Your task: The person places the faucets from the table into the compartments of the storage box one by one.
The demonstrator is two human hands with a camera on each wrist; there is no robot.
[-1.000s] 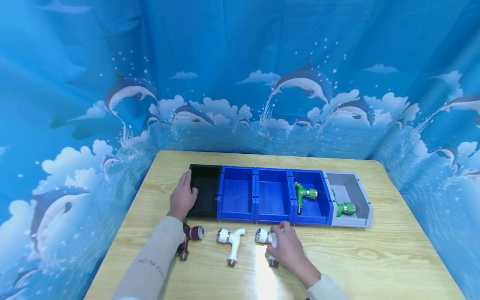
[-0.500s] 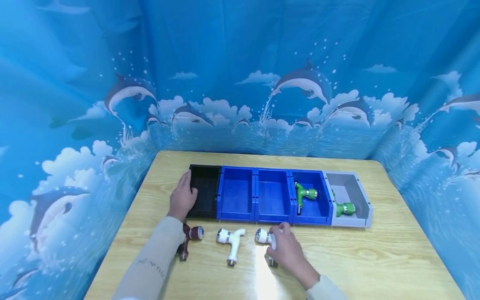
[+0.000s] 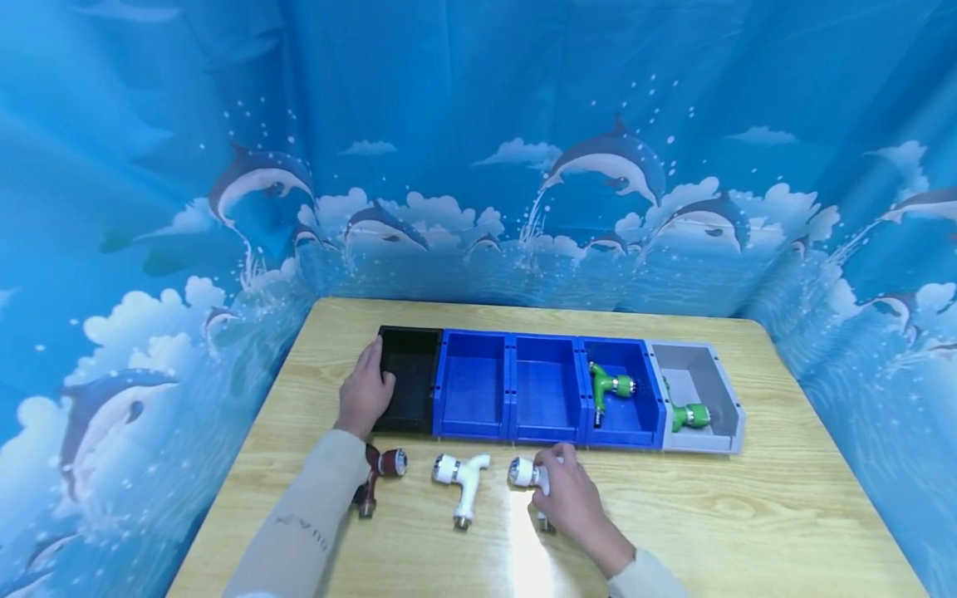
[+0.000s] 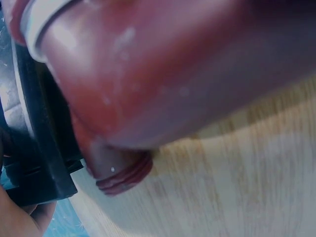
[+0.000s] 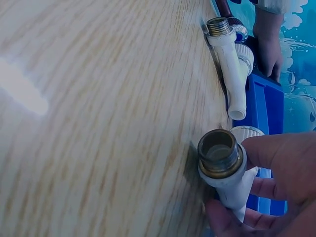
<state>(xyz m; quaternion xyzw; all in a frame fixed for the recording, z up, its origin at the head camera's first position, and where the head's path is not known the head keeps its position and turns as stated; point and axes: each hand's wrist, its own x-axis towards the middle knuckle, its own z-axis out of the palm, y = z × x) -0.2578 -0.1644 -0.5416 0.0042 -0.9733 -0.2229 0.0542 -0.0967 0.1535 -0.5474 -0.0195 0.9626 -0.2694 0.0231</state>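
My left hand (image 3: 365, 392) grips the left wall of the black bin (image 3: 409, 382), thumb over the inner side and fingers along the outer. Under that forearm lies a dark red faucet (image 3: 390, 463), partly hidden by the sleeve; its body (image 4: 143, 79) fills much of the left wrist view. My right hand (image 3: 571, 494) holds a white faucet (image 5: 232, 190) by its body, thumb and fingers on opposite sides, low at the table. Its threaded end faces the right wrist camera. A second white faucet (image 3: 467, 486) lies between the two hands.
Joined to the black bin in one row are a blue bin (image 3: 473, 432), another blue bin (image 3: 547, 430), a third blue bin (image 3: 635, 436) with a green faucet (image 3: 601, 389), and a grey bin (image 3: 725, 444) with another green faucet (image 3: 689, 415). A dolphin-print curtain (image 3: 478, 166) surrounds the wooden table (image 3: 748, 531).
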